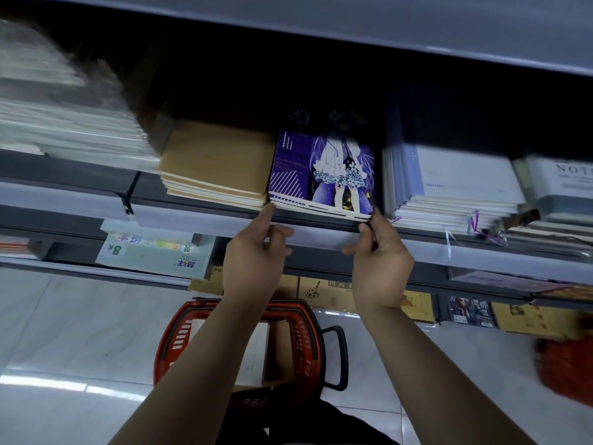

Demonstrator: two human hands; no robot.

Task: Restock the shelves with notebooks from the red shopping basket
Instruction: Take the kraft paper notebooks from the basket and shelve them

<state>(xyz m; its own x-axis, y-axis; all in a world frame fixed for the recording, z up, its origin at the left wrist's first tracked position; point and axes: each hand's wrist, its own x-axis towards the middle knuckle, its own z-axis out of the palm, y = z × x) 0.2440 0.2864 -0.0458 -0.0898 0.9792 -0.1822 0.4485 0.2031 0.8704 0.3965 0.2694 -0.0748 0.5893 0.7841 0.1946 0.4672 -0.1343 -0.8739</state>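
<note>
On shelf: purple notebooks pinched at front corners by left hand and right hand | "NOT" read on grey book | "8K" on pad | basket below.

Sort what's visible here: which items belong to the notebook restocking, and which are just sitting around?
Part of the job:
- purple notebooks, a stack on the shelf
- left hand and right hand, at the stack's front corners
- shelf
- red shopping basket on the floor, notebooks still inside

Just lying about:
- brown notebooks
- white notebooks
- green 8K pack
</note>
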